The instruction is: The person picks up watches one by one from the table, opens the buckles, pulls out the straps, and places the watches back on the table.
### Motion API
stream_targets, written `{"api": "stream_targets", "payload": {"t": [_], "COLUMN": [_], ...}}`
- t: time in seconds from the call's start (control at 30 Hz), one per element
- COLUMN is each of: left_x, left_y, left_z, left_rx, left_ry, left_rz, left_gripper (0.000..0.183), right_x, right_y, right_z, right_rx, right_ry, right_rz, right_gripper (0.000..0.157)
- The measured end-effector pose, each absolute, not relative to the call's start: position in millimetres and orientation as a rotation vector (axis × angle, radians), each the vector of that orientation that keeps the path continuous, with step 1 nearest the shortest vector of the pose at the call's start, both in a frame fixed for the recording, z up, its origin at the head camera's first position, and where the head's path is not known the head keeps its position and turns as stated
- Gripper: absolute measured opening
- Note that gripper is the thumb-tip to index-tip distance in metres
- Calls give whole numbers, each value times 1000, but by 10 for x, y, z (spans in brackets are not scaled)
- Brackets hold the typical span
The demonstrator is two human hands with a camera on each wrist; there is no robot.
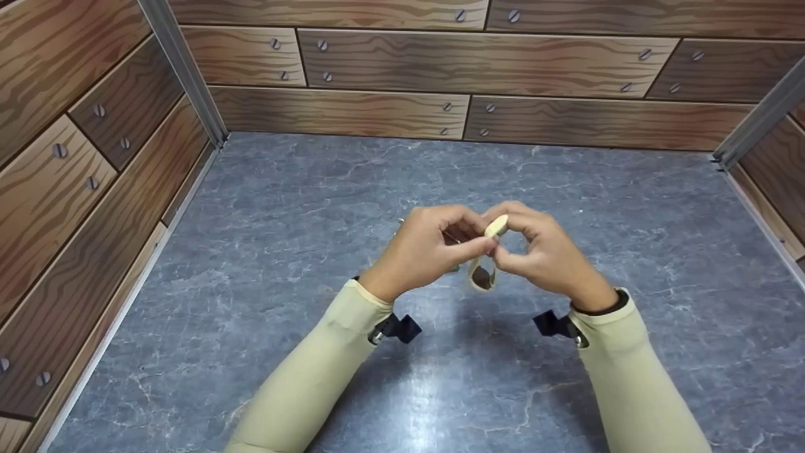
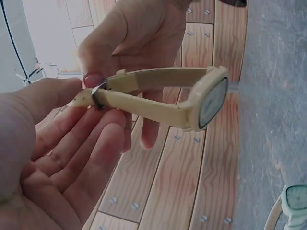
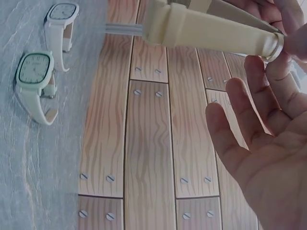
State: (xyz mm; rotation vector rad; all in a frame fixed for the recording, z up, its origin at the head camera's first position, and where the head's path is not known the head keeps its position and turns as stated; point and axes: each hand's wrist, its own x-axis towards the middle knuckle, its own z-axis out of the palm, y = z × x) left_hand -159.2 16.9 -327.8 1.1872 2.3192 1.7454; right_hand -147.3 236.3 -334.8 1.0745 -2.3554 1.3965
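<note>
A cream wristwatch [image 1: 482,277] hangs between both hands above the table, its strap joined into a loop. My left hand [image 1: 427,246] pinches the strap's tip [image 2: 82,98] between thumb and fingers, beside a metal buckle [image 2: 99,94]. Opposite, my right hand [image 1: 538,246] pinches the same strap at the buckle end with thumb and forefinger, the other fingers spread in the right wrist view. The watch's square case [image 2: 211,103] points down, toward the tabletop.
On the blue-grey marbled table [image 1: 251,327] lie a mint-green watch [image 3: 36,72] and a white watch [image 3: 62,28]. My left hand mostly hides them in the head view. Wood-plank panels [image 1: 377,60] wall the table at the back and sides.
</note>
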Motion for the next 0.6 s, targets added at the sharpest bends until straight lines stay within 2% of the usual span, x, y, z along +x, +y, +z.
{"api": "stream_targets", "payload": {"t": [0.27,0.47,0.6], "left_x": [-1606,-1604,-1606], "left_y": [165,150,141], "left_z": [-3279,-3257,-3244], "left_rx": [1107,1042,1010], "left_ry": [2305,2266,2252], "left_rz": [1780,1837,1855], "left_gripper": [18,17,16], "right_x": [-1482,-1487,-1485], "right_y": [2347,2321,2323], "right_z": [-3373,-3384,-3381], "right_rx": [1062,1031,1016], "right_ry": [-2273,-2197,-2201], "right_rz": [1619,1767,1819], "right_gripper": [23,8,7]}}
